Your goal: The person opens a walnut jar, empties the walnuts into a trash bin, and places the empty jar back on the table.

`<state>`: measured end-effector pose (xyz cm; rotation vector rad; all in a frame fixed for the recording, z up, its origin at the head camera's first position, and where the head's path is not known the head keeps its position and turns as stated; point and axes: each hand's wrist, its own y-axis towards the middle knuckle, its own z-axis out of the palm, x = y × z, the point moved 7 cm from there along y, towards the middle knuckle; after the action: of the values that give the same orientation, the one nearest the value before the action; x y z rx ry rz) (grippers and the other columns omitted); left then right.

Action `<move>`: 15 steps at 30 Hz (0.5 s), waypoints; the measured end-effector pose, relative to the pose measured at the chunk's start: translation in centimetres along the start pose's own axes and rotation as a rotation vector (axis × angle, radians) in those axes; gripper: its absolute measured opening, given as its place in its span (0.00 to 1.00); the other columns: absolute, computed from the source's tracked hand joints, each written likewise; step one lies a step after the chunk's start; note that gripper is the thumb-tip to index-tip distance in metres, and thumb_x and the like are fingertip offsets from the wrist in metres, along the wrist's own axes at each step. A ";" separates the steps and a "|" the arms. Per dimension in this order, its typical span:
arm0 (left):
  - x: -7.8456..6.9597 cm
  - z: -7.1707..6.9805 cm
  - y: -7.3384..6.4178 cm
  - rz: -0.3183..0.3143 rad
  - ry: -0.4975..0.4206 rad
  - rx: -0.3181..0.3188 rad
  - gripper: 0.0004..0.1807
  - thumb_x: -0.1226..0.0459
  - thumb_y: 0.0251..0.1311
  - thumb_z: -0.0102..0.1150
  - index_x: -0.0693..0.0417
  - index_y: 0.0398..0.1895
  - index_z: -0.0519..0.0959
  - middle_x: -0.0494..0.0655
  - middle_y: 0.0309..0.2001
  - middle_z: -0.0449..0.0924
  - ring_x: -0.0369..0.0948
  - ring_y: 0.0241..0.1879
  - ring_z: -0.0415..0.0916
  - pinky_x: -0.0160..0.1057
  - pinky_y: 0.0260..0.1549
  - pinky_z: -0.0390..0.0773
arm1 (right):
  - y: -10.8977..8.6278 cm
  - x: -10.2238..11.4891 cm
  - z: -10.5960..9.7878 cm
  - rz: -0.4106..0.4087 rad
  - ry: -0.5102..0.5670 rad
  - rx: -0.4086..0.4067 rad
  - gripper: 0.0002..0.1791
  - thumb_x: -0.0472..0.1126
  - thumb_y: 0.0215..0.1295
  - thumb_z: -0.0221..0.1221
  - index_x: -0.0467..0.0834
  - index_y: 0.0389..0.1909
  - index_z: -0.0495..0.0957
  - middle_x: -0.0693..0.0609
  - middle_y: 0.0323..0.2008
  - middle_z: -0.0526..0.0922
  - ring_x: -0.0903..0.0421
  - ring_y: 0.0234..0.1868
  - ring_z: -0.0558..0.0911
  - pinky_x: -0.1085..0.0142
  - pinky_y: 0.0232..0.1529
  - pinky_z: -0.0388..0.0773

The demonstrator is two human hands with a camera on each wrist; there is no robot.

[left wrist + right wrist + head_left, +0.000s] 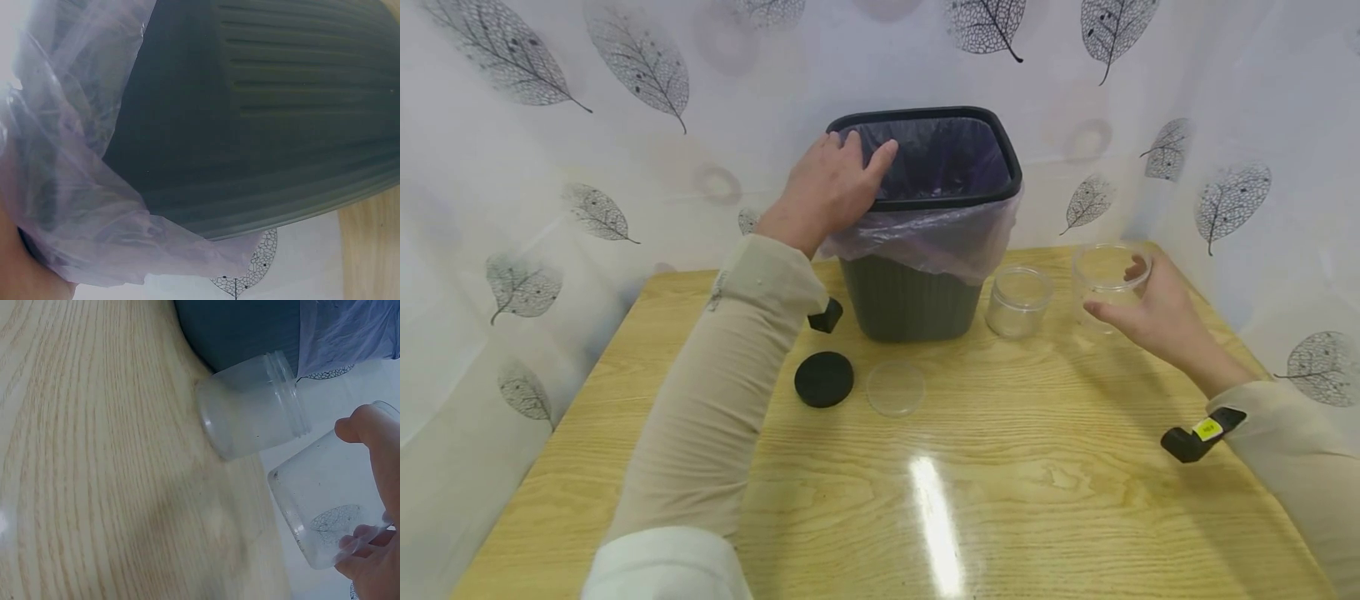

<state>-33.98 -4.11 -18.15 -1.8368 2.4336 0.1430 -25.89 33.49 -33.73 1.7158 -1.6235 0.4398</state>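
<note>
A dark grey trash bin (917,304) stands at the back of the table, lined with a translucent purple bag (951,242) folded over its rim. My left hand (838,179) grips the bin's left rim over the bag; in the left wrist view only a bit of that hand (31,269) shows at the lower left corner. To the right, my right hand (1157,312) holds a clear plastic jar (325,494) without a lid, thumb on one side and fingers on the other, raised off the table. A second clear jar (1018,302) stands uncovered beside the bin.
In front of the bin lie a black round lid (824,379) and a clear round disc (896,388). A leaf-patterned white curtain (722,108) hangs behind and beside the wooden table (1015,483).
</note>
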 end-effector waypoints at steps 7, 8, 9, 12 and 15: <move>0.0 0.0 0.0 -0.002 -0.004 0.005 0.47 0.35 0.71 0.10 0.60 0.79 0.37 0.56 0.80 0.37 0.50 0.80 0.33 0.46 0.79 0.38 | -0.3 -1.1 0.7 0.052 -0.053 0.060 0.57 0.55 0.60 0.68 0.28 0.74 0.44 0.24 0.62 0.63 0.27 0.60 0.65 0.32 0.57 0.64; 0.0 0.0 0.0 -0.002 -0.003 0.005 0.47 0.35 0.71 0.10 0.60 0.79 0.37 0.56 0.80 0.37 0.50 0.80 0.34 0.46 0.79 0.38 | -0.3 -1.3 0.8 0.055 -0.058 0.067 0.58 0.56 0.60 0.67 0.28 0.74 0.44 0.24 0.62 0.63 0.27 0.60 0.64 0.33 0.57 0.64; 0.0 0.0 0.0 -0.002 -0.002 0.004 0.47 0.35 0.71 0.10 0.60 0.80 0.37 0.56 0.80 0.37 0.50 0.80 0.34 0.46 0.79 0.38 | -0.4 -1.4 0.8 0.061 -0.062 0.072 0.58 0.57 0.60 0.67 0.27 0.74 0.43 0.25 0.62 0.63 0.27 0.60 0.64 0.33 0.57 0.64; 0.0 0.0 0.0 -0.004 -0.002 0.004 0.47 0.34 0.71 0.10 0.59 0.80 0.37 0.56 0.80 0.37 0.50 0.80 0.33 0.47 0.79 0.39 | -0.4 -1.8 1.1 0.071 -0.068 0.082 0.58 0.58 0.61 0.66 0.27 0.74 0.43 0.25 0.62 0.63 0.27 0.59 0.65 0.33 0.56 0.65; -0.1 0.0 0.0 -0.005 -0.003 0.002 0.47 0.34 0.71 0.10 0.59 0.80 0.37 0.56 0.80 0.37 0.50 0.80 0.34 0.47 0.79 0.39 | -0.5 -2.0 1.3 0.085 -0.067 0.093 0.59 0.59 0.61 0.66 0.26 0.74 0.43 0.25 0.62 0.63 0.27 0.60 0.65 0.32 0.57 0.65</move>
<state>-33.97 -4.05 -18.14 -1.8406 2.4257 0.1424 -25.97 34.02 -36.16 1.7510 -1.7535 0.5110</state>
